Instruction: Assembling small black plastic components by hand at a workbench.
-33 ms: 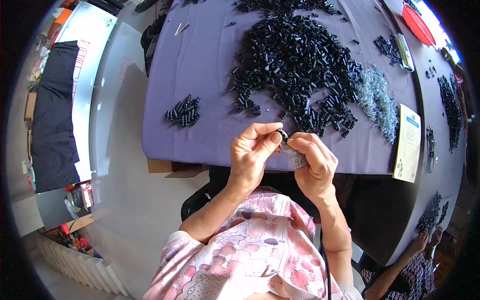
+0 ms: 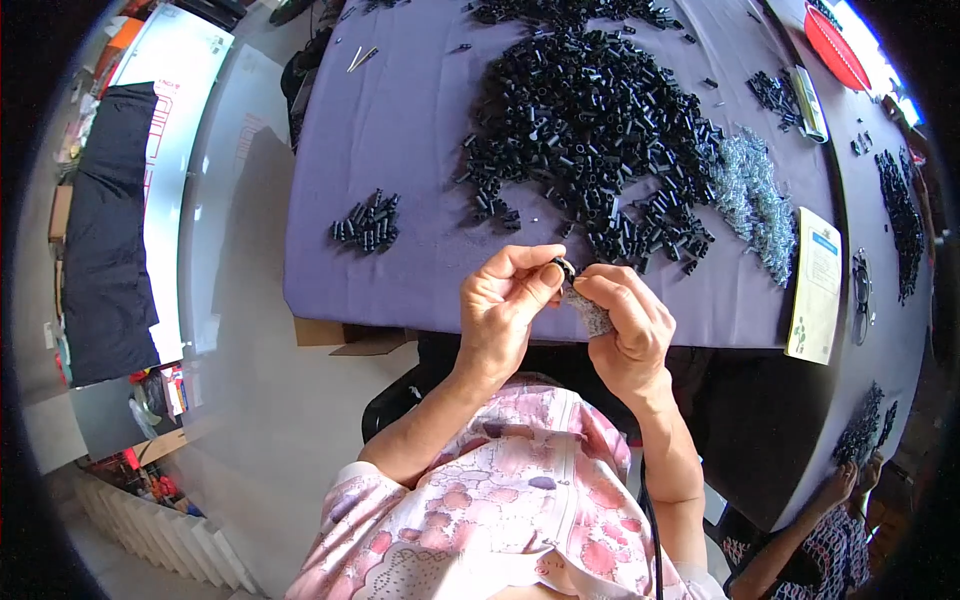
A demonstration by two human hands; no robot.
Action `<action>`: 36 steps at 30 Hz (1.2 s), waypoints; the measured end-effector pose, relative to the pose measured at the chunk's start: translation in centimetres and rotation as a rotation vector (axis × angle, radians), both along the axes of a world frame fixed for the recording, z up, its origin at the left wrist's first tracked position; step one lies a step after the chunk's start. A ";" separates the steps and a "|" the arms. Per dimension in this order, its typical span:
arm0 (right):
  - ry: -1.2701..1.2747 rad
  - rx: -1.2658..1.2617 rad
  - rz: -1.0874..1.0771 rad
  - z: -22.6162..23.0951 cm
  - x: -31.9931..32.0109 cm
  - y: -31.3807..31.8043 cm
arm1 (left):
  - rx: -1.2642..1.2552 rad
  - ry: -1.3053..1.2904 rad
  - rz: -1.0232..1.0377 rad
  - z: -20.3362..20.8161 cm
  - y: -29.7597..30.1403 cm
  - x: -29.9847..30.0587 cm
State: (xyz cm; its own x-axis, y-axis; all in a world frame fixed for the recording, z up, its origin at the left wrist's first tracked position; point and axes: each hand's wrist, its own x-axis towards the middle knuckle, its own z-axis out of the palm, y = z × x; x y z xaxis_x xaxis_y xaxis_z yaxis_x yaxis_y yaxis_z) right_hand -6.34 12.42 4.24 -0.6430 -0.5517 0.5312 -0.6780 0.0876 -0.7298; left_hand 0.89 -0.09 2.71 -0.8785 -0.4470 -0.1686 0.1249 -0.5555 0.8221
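Observation:
Thumb and fingertips of my left hand pinch a small black plastic piece, held just above the table's near edge. Against its other side press the thumb and forefinger of my right hand; whether they hold a second tiny part is hidden. A speckled grey-white patch, too unclear to name, shows between the hands under the right fingers. Beyond them spreads a big heap of short black tubular pieces. Off to the left lies a smaller pile of similar black pieces.
A heap of clear small parts borders the black heap. Right of it lie a pale printed booklet and eyeglasses. A red basket stands far right. Another person's hands work at dark pieces, lower right. Purple cloth covers the table.

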 end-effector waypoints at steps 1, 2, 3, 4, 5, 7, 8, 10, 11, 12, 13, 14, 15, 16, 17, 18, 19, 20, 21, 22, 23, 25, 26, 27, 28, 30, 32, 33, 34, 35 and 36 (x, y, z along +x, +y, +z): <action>0.060 0.012 0.020 0.1 -0.1 0.0 | 0.001 0.000 0.000 0.0 0.0 0.0; 0.060 0.012 0.020 0.3 -0.1 0.0 | 0.005 0.010 -0.007 0.1 -0.1 0.0; 0.108 0.032 0.036 0.6 -0.2 0.0 | 0.010 0.019 -0.014 0.1 -0.1 -0.1; 0.156 0.052 0.052 0.8 -0.2 0.0 | 0.010 0.018 -0.013 0.3 -0.2 -0.1; 0.155 0.051 0.053 1.0 -0.3 0.0 | -0.014 0.002 -0.012 0.5 -0.2 -0.1; 0.245 0.060 0.038 1.2 -0.4 -0.3 | -0.038 -0.014 -0.010 0.9 -0.2 -0.2; 0.244 0.059 0.038 1.2 -0.4 -0.3 | -0.057 -0.011 0.003 1.0 0.0 -0.2; 0.231 0.050 0.024 1.0 -0.5 -0.2 | -0.077 -0.008 0.016 0.9 0.1 -0.3; 0.231 0.050 0.023 0.8 -0.6 -0.2 | -0.059 -0.013 0.012 0.7 0.1 -0.4; 0.221 0.042 0.026 0.6 -0.6 -0.2 | -0.040 -0.018 0.008 0.6 0.2 -0.4; 0.210 0.034 0.029 0.5 -0.6 -0.1 | -0.039 -0.018 0.007 0.6 0.2 -0.5; 0.210 0.035 0.027 0.5 -0.7 -0.1 | 0.002 -0.014 -0.004 0.8 0.1 -0.6; 0.164 0.026 0.028 0.4 -0.7 -0.1 | 0.043 -0.010 -0.016 0.9 -0.1 -0.6; 0.118 0.016 0.029 0.4 -0.7 -0.1 | 0.071 0.013 -0.049 0.8 -0.2 -0.7; 0.056 -0.006 0.029 0.3 -0.8 -0.1 | 0.071 0.012 -0.053 0.8 -0.2 -0.8; 0.057 -0.006 0.027 0.2 -0.8 0.0 | 0.096 0.032 -0.048 0.8 -0.3 -0.9; -0.126 -0.030 0.048 0.0 -0.7 0.0 | 0.120 0.052 -0.044 0.8 -0.3 -0.9; -0.309 -0.053 0.068 -0.2 -0.6 0.1 | 0.119 0.052 -0.046 0.8 -0.4 -0.8; -0.369 -0.039 0.099 -0.4 -0.7 0.3 | 0.140 0.027 -0.075 0.8 -0.6 -0.6; -0.370 -0.040 0.097 -0.4 -0.7 0.4 | 0.161 0.002 -0.103 0.8 -0.8 -0.4; -0.368 0.005 0.110 -0.1 -0.8 0.3 | 0.172 -0.011 -0.126 0.7 -1.0 -0.2; -0.368 0.039 0.162 -0.2 -1.0 0.0 | 0.184 -0.039 -0.136 1.2 -0.8 -0.1; -0.396 0.024 0.211 -0.4 -1.1 -0.1 | 0.196 -0.065 -0.142 1.3 -0.7 0.1; -0.421 0.008 0.259 -0.5 -1.3 -0.2 | 0.197 -0.067 -0.145 1.3 -0.8 0.1; -0.447 -0.014 0.299 -0.7 -1.4 -0.3 | 0.209 -0.060 -0.162 1.1 -0.8 0.1; -0.421 -0.030 0.278 -0.9 -1.2 -0.3 | 0.219 -0.055 -0.180 0.8 -0.9 0.3; -0.392 -0.048 0.259 -1.0 -1.1 -0.3 | 0.358 -0.023 -0.237 0.6 -1.0 0.4; -0.407 -0.065 0.270 -1.2 -1.1 -0.3 | 0.359 -0.025 -0.237 0.5 -1.0 0.4; -0.421 -0.081 0.282 -1.3 -1.2 -0.3 | 0.363 -0.036 -0.248 0.4 -0.9 0.4; -0.423 -0.082 0.282 -1.2 -1.2 -0.3 | 0.366 -0.046 -0.259 0.3 -0.9 0.3; -0.437 -0.086 0.292 -1.2 -1.3 -0.3 | 0.368 -0.048 -0.260 0.3 -0.9 0.3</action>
State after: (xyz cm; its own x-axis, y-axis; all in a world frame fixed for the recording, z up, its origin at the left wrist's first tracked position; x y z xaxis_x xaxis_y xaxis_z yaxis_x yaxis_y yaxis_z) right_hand -7.61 12.13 3.03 -0.6404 -0.7074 0.2992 -0.2965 -0.1317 -0.9459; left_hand 1.20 -0.98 2.98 -0.9411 -0.1154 -0.3177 -0.0905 -0.8196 0.5658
